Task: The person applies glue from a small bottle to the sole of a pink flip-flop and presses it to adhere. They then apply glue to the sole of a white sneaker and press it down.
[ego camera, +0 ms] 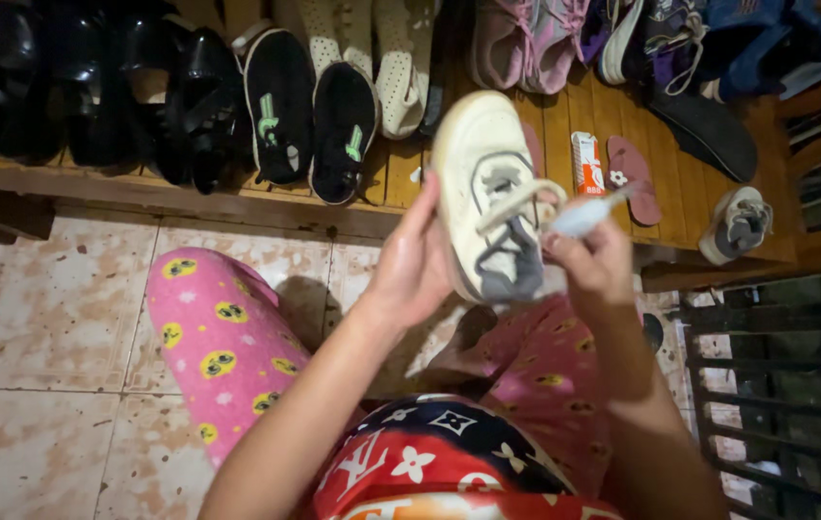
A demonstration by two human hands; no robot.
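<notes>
— Nearest the lens, what do you see?

— Patterned red and navy cloth (430, 462) at six o'clock, with pink trousers (222, 337) dotted yellow running up toward nine o'clock, over a speckled tile floor (44, 318).

— And the hands?

— Both rise toward the middle. Left hand (410, 270) cups the side of a white sneaker (487, 183), fingers close together and curved round its sole edge. Right hand (598, 260), at about three o'clock from the shoe, pinches a small white tube (588, 214) between thumb and fingertips, its tip by the laces.

— Where is the sneaker exactly?

— Held in the air at centre, toe pointing to twelve o'clock, grey tongue toward the person.

— Behind it?

— Wooden rack (564, 125) across twelve o'clock: black sandals (92, 87) at ten o'clock, black slip-ons (309, 106) with green marks at eleven, a small red-and-white box (586, 162) and a pink flip-flop (637, 173) at one o'clock.
</notes>
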